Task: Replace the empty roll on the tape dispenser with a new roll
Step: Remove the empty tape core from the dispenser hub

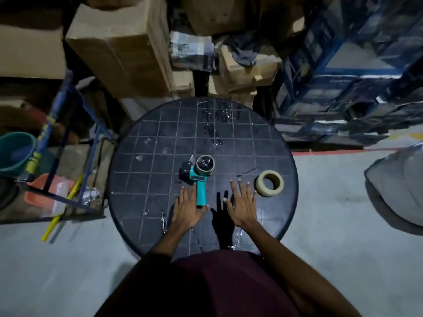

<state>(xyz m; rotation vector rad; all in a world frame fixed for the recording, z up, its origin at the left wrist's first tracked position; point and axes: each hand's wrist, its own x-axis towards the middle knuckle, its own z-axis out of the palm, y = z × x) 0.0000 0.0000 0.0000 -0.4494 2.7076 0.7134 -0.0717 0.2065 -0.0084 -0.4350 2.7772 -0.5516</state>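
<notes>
A teal tape dispenser (pixel 198 179) lies on a round dark table (pixel 148 143), handle toward me, with a thin empty roll (pixel 205 165) on its hub. A full cream tape roll (pixel 269 183) lies flat to the right. My left hand (pixel 188 207) rests flat, fingers spread, beside the dispenser's handle, thumb touching its end. My right hand (pixel 242 205) lies flat and open between the dispenser and the full roll, holding nothing.
Cardboard boxes (pixel 121 49) are stacked behind the table. Blue printed cartons (pixel 343 72) stand at back right. A blue metal frame (pixel 66 124), a teal bucket (pixel 16 152) and an orange tray (pixel 45 191) sit at left. A grey sack (pixel 398 191) lies on the floor at right.
</notes>
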